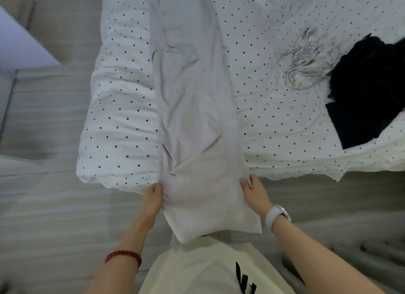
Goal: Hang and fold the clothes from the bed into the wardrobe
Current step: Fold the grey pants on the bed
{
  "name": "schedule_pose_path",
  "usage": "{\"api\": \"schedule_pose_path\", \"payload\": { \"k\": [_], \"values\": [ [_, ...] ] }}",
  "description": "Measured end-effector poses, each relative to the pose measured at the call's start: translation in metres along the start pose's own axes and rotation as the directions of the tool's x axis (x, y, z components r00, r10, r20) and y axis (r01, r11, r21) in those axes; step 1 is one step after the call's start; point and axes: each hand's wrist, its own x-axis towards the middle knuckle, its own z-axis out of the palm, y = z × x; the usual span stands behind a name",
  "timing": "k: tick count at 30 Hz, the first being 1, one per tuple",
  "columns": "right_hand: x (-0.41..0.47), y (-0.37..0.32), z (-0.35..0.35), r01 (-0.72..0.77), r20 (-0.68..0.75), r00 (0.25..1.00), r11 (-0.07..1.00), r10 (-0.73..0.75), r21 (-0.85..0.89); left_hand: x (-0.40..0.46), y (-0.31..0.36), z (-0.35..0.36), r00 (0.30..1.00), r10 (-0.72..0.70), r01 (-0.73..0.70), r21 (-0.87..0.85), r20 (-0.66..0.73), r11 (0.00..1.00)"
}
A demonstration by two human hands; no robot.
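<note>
Pale garment (pixel 192 109) gripped by both hands, far end cut off

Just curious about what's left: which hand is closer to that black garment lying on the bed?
Right. The right hand grips the near edge of the pale garment, with the black garment farther right and up the bed. The left hand grips the opposite edge, farther away.

Polka-dot duvet (pixel 122 123): white with dark dots, wrinkled. Striped floor (pixel 50 206): pale, adjoining the duvet's left and near edges. White panel (pixel 19 46): far left of the duvet, above the floor. Grey ribbed object (pixel 361 252): below the duvet's right near edge; identity unclear.
</note>
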Motion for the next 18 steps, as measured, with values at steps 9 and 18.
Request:
{"api": "schedule_pose_path", "payload": {
  "k": [9, 18],
  "values": [
    [-0.048, -0.009, -0.027, 0.022, 0.125, 0.991, 0.988, -0.041, 0.155, -0.059, 0.011, 0.014, 0.971, -0.112, 0.172, -0.291, 0.212, 0.941],
    [-0.073, -0.006, -0.052, 0.015, 0.209, 0.978, 0.999, -0.021, 0.029, -0.11, 0.007, -0.001, 0.986, -0.117, 0.14, -0.199, 0.122, 0.97]
  ]
}}
